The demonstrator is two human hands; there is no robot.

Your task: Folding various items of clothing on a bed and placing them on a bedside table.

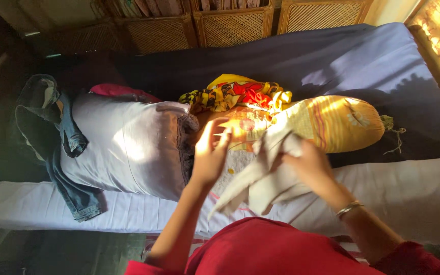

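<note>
My right hand (309,163) grips a bunched pale cream cloth (266,181) that hangs down toward my red-clad lap. My left hand (211,153) is raised beside it with fingers spread, held over a patterned orange-and-white fabric (243,130) and holding nothing. Both hands are blurred by motion. Just behind them lies a yellow bolster pillow (332,122) with a tied end, and a crumpled yellow, red and black printed cloth (240,94).
A grey pillow (128,142) lies left of my hands on the bed, with blue jeans (59,147) draped beside it. A dark blue sheet (332,61) covers the far half of the mattress, a white sheet (408,193) the near edge. Wicker cabinets (230,23) stand behind.
</note>
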